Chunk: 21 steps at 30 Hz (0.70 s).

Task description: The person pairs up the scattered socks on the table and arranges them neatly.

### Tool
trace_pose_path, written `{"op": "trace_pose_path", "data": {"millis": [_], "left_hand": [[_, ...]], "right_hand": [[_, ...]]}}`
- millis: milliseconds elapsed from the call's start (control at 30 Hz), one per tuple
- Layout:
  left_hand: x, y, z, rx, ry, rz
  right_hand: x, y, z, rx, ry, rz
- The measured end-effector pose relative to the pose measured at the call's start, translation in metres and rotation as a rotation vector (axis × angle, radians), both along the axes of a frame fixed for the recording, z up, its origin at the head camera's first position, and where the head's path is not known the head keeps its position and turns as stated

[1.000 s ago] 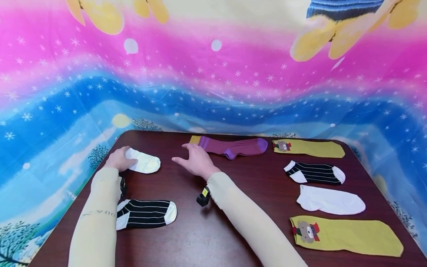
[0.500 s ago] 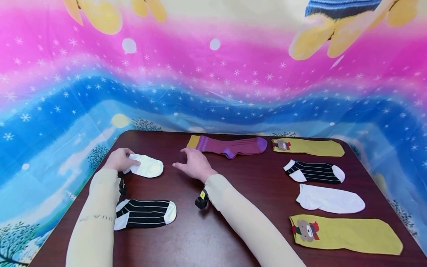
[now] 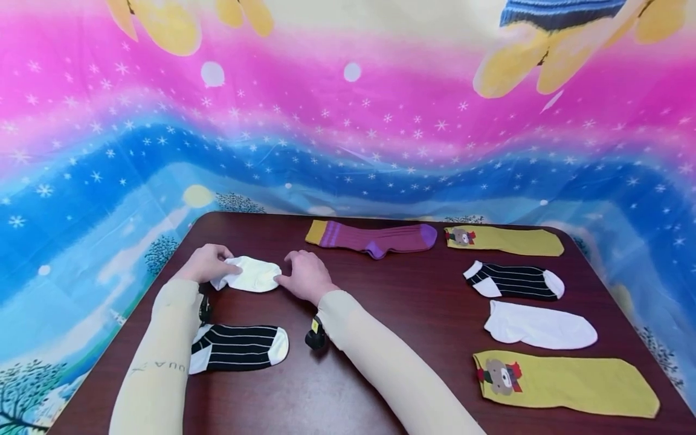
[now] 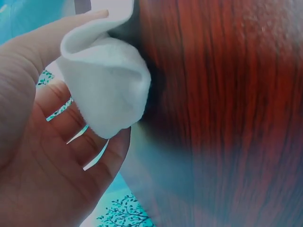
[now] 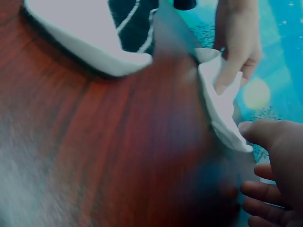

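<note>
Near you on the bench (image 3: 326, 393) lies a striped sock (image 3: 239, 348). Beyond it, at the left, your left hand (image 3: 202, 264) has its grip pinched on a white sock (image 3: 255, 275); your right hand's (image 3: 309, 277) grip is loose, thumb at the toe. Farther back lies a purple sock (image 3: 386, 239).

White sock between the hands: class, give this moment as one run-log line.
left hand: pinches one end of white sock | right hand: thumb at other end | nearer striped sock: flat on table
</note>
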State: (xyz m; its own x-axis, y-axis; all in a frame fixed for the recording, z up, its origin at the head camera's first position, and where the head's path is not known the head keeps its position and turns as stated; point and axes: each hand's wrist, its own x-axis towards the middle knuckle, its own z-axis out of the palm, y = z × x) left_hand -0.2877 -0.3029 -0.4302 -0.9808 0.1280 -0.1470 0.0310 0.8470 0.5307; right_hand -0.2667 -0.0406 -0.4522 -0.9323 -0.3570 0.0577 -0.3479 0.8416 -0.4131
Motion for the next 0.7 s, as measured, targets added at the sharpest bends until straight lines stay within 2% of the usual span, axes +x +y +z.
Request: {"op": "trace_pose_path", "data": {"millis": [233,400,700], "left_hand": [[0.000,0.000,-0.001,-0.008,0.003,-0.019],[-0.001,-0.003,-0.001,-0.022,0.006,-0.019],[0.000,-0.006,0.002,-0.027,0.024,-0.026]], "right_hand": [[0.002,-0.011,-0.003,0.077,0.037,-0.063],[0.003,-0.012,-0.004,0.108,0.046,-0.061],[0.000,-0.007,-0.008,0.006,0.012,-0.054]]}}
